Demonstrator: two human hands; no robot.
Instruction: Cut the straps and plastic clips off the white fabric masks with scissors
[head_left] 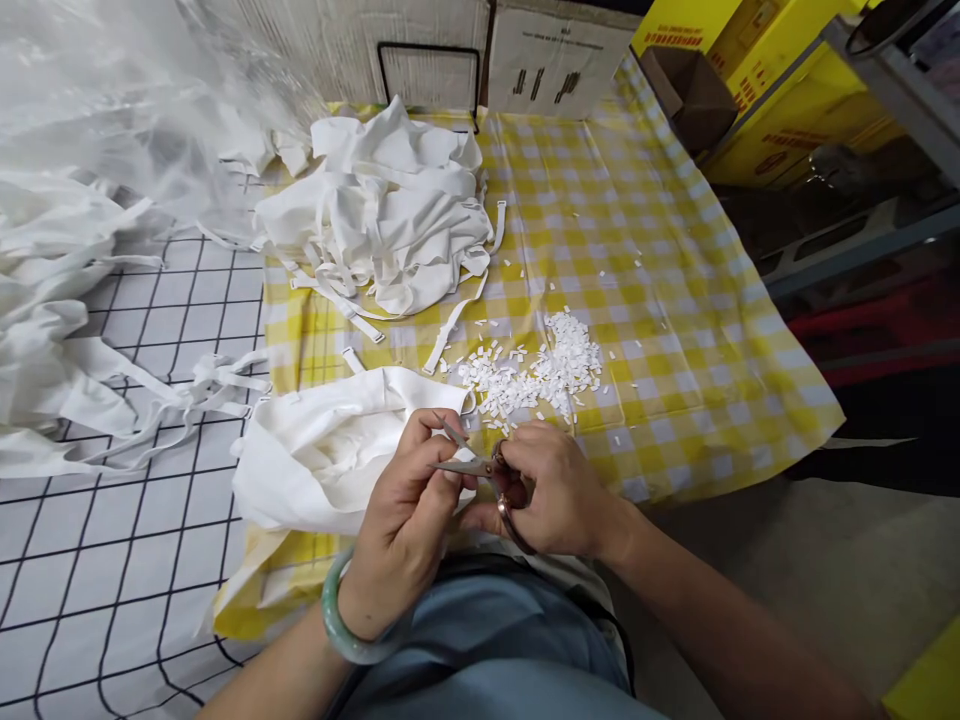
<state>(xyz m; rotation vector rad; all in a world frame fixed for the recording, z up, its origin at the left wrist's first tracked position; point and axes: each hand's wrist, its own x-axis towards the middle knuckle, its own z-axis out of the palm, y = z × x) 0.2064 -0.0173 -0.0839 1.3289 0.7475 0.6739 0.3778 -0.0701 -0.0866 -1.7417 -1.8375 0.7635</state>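
Observation:
My right hand [559, 490] grips a pair of scissors [474, 467] by the handles, with the blades parted and pointing left. Pinched in the fingers of my left hand [409, 515] is the edge or strap of a white garment [289, 465], right beside the blades; the exact spot is partly hidden by the fingers. The rest of that garment lies bunched on the table to the left of my left hand. Just beyond my hands spreads a heap of small white cut pieces [566, 355].
A pile of white garments with straps [390, 220] lies farther back on the yellow checked cloth [675, 330]. More white garments [45, 350] and clear plastic [150, 90] are at left. Cardboard boxes [555, 60] line the back; a metal shelf [862, 240] stands at right.

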